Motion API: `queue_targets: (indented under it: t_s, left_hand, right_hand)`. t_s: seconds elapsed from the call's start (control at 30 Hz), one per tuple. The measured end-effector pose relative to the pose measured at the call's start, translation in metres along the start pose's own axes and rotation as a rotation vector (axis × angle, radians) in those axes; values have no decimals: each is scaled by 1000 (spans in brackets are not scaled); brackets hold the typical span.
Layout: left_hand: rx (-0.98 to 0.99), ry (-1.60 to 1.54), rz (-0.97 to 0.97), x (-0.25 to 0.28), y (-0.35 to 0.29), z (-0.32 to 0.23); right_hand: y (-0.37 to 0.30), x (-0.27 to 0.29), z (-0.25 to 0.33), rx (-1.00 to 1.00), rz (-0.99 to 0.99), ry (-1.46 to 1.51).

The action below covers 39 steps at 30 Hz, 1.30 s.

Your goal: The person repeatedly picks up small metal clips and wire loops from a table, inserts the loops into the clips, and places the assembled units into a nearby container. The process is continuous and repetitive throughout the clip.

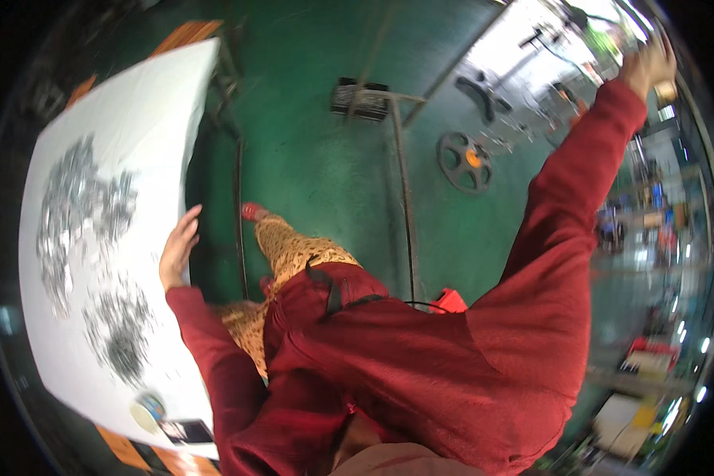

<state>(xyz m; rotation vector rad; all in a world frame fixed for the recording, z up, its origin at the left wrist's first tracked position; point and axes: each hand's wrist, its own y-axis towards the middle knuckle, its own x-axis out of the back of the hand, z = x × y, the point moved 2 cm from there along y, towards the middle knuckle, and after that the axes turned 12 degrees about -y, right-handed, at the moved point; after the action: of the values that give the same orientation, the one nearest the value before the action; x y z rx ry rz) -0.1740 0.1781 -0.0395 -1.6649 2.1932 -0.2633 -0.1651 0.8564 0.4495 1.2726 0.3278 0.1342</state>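
My left hand (181,247) is at the near edge of a table covered in white sheeting (163,103), its fingers stretched out and nothing in them. Two heaps lie on that sheet: a larger spread of small shiny pieces (79,214) and a smaller dark heap (123,333). Motion blur hides what kind of pieces they are. Far up at the right, my right hand (650,65) is raised at the end of an outstretched arm. Its fingers look extended, with no held thing visible, though it is slightly blurred near the picture's rim.
A round tub (147,412) and a dark flat phone-like thing (186,431) sit at the table's lower end. Thin metal posts (403,190) rise from the green floor (317,151). Beyond are a dark crate (360,99), a grey spoked wheel (464,162) and a red object (451,301).
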Motion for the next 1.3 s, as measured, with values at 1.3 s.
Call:
queue_targets:
  t_s: [1.3]
  left_hand:
    - [-141, 1072, -1233, 141, -161, -8]
  right_hand:
    - [-684, -275, 408, -363, 1332, 960]
